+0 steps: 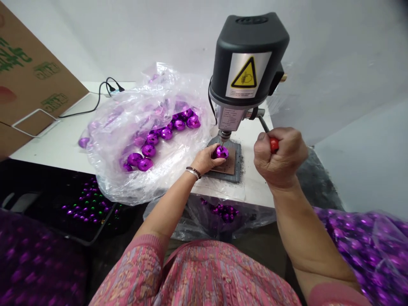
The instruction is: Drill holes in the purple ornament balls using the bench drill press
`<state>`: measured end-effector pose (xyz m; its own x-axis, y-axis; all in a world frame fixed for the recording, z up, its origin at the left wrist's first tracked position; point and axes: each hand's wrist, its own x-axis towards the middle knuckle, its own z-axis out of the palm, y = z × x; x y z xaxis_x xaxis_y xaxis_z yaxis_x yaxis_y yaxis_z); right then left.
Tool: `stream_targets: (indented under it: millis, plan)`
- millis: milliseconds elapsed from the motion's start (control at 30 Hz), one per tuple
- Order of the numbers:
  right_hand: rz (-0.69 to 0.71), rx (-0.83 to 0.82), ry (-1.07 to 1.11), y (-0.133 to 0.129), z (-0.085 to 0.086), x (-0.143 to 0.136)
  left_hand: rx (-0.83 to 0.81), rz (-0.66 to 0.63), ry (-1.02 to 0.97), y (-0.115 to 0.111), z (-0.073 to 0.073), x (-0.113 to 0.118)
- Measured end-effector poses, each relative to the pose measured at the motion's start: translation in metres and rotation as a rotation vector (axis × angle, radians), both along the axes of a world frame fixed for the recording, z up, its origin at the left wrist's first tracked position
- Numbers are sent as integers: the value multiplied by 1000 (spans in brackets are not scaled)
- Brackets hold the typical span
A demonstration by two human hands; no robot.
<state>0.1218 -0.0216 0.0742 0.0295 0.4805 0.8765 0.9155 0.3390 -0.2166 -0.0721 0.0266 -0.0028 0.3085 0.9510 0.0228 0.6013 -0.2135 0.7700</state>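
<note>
My left hand (207, 160) is closed around a shiny purple faceted ball (221, 152), holding it on a brown board (230, 163) over the grey base (236, 174) of a bench drill press (250, 63). The chuck (225, 135) is right above the ball, its thin bit pointing down at the ball's top; whether it has entered cannot be made out. My right hand (282, 157) grips the red-knobbed feed lever (274, 145) on the press's right side. Left of the press, more purple balls (166, 133) lie in an open clear plastic bag (111, 178).
Dark shavings are scattered around the base on the white table (255, 170). A cardboard box (35, 72) and black power cable (79, 114) are at the left. Below the table edge hangs a bag with purple balls (226, 212); another full bag (372, 250) stands at the right.
</note>
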Motion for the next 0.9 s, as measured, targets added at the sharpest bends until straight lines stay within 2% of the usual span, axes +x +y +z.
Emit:
stream_targets:
  millis: [67,233,533,633,767,833,900]
  plan:
    - [-14,30,-13,1,-5,-1,11,-6,7,0,0,0]
    - [10,235,-48,4,-13,-4,25,-6,23,0,-2,-1]
    - [46,263,65,4,-26,-13,28,-12,-4,-1,-1,0]
    - [33,261,96,5,-10,-14,11,-9,-9,-1,0,1]
    - [21,166,174,16,39,-10,-29,13,-31,-3,0,1]
    - [15,46,230,22,62,-9,17,-34,-45,-10,-4,-2]
    - [-4,-34,268,25,76,-9,93,-133,-38,-21,-7,-7]
